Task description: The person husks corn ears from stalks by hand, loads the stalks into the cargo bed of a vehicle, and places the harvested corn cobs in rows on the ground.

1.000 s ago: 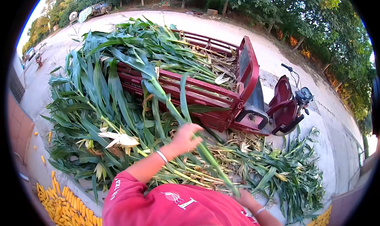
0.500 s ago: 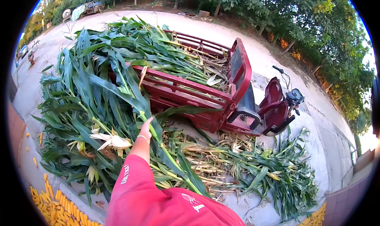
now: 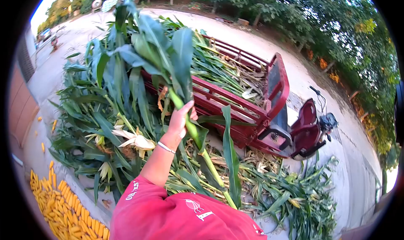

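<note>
My left hand is closed round the middle of a green corn stalk. The stalk is held up at a slant, its long leafy top away from me and its cut end low near my shirt. A bracelet circles that wrist. Just beyond and left lies a big heap of corn stalks, with a pale opened husk on it. My right hand is out of sight.
A red cargo tricycle, its bed loaded with corn stalks, stands ahead to the right. More stalks lie on the ground at lower right. Yellow corn cobs are piled at lower left. Trees line the road.
My left hand has lifted the corn stalk higher and now wraps round it, where before it lay against it. The view has turned slightly left.
</note>
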A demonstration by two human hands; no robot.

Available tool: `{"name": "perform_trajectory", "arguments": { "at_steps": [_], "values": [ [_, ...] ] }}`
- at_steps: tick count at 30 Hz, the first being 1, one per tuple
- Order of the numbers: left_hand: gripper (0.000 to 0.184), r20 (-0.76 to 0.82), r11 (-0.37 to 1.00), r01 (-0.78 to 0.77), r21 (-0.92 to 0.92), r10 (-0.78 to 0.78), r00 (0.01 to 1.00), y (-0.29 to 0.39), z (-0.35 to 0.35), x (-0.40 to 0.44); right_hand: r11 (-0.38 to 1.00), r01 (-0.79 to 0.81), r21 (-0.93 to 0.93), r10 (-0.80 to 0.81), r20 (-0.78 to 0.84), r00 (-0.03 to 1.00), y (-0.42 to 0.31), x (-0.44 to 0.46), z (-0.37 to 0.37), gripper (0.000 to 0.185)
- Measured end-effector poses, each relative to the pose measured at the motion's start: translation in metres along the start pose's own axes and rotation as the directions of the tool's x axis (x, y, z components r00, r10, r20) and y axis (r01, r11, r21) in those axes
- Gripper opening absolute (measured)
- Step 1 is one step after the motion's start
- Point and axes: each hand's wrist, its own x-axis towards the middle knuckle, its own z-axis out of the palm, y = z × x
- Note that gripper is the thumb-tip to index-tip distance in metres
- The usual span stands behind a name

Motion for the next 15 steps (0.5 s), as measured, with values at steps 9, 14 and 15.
{"name": "perform_trajectory", "arguments": {
  "at_steps": [9, 14, 15],
  "values": [
    [0.018, 0.229, 0.855, -0.356, 0.377, 0.286, 0.930, 0.064, 0.061, -0.035, 0.824, 0.434, -0.363, -0.428, 0.102, 0.898, -0.154, 0.107, 0.061, 0.026],
    [0.039, 0.395, 0.452, -0.602, 0.658, 0.473, 0.788, 0.031, 0.069, -0.051, 0.457, 0.789, -0.409, -0.834, 0.109, 0.540, -0.302, 0.047, 0.112, 0.021],
    [0.044, 0.426, 0.445, -0.613, 0.653, 0.454, 0.783, 0.017, 0.065, -0.053, 0.360, 0.847, -0.393, -0.899, 0.097, 0.427, -0.334, 0.017, 0.120, 0.020]
  ]
}}
